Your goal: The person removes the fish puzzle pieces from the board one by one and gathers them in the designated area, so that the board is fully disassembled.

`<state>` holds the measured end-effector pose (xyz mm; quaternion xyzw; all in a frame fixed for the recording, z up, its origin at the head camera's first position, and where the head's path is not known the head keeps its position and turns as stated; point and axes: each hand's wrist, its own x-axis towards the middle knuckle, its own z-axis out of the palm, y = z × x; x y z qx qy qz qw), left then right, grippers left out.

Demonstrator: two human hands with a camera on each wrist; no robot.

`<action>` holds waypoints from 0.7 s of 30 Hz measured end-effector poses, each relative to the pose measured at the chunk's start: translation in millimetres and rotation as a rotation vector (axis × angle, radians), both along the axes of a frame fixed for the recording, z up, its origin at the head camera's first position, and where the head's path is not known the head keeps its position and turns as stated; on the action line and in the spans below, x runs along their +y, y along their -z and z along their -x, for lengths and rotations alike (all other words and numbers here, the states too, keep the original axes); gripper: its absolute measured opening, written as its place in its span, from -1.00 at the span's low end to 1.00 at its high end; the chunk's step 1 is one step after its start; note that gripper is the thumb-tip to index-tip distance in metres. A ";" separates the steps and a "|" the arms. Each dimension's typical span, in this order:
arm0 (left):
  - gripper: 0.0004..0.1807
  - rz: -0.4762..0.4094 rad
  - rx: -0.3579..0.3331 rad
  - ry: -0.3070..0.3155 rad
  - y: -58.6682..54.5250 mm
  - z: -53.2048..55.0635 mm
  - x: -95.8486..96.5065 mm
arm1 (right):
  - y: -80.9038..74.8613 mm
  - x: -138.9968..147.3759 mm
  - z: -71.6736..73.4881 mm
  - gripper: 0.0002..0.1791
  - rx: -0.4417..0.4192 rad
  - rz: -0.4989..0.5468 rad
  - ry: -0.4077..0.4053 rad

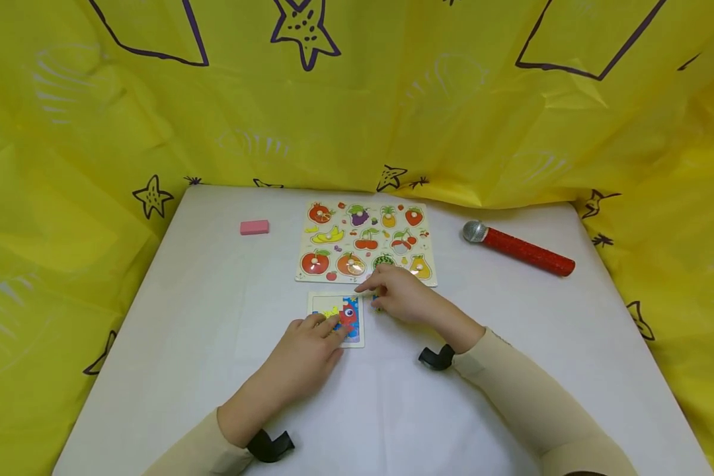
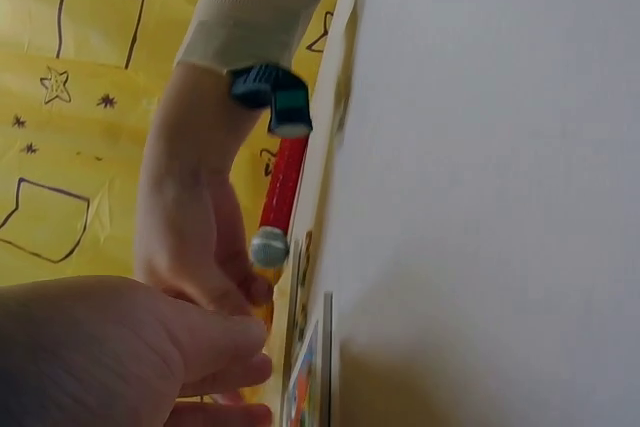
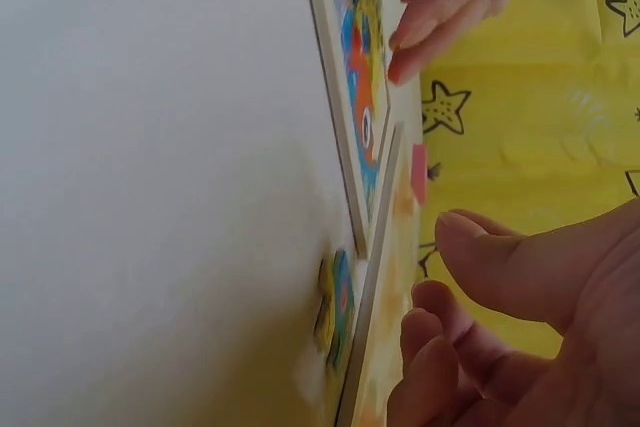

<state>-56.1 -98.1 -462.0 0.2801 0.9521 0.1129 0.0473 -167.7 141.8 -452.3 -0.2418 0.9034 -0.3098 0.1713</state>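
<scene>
A small wooden jigsaw tray (image 1: 333,295) with a colourful picture, a red shape with a big eye on blue, lies flat on the table. My left hand (image 1: 302,352) is at its lower left, relaxed fingers reaching over the picture and covering part of it. In the tray's upper left, bare wood shows. Just right of the tray lies a loose blue and yellow jigsaw piece (image 3: 340,307), partly hidden in the head view by my right hand (image 1: 406,294). That hand is above the piece with thumb and fingers apart, nothing between them.
Directly behind the tray is a fruit peg puzzle board (image 1: 303,228), its near edge close to my right hand. A pink block (image 1: 254,227) lies back left. At the back right rests a red microphone (image 1: 517,251) with a silver head. Yellow patterned cloth (image 1: 357,132) hangs around the table.
</scene>
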 end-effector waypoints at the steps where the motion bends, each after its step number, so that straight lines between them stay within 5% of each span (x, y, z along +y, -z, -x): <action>1: -0.49 0.000 -0.006 0.013 1.4 -0.9 1.8 | 0.6 -3.6 0.5 -0.63 -0.001 -0.003 -0.015; 7: -0.34 0.030 -0.126 0.082 8.3 -5.9 14.2 | 2.0 -20.1 1.6 -0.63 -0.020 -0.024 -0.094; 21: -0.30 0.022 -0.270 0.095 8.1 -4.8 2.3 | 6.0 -32.5 2.3 -0.65 -0.003 -0.071 -0.173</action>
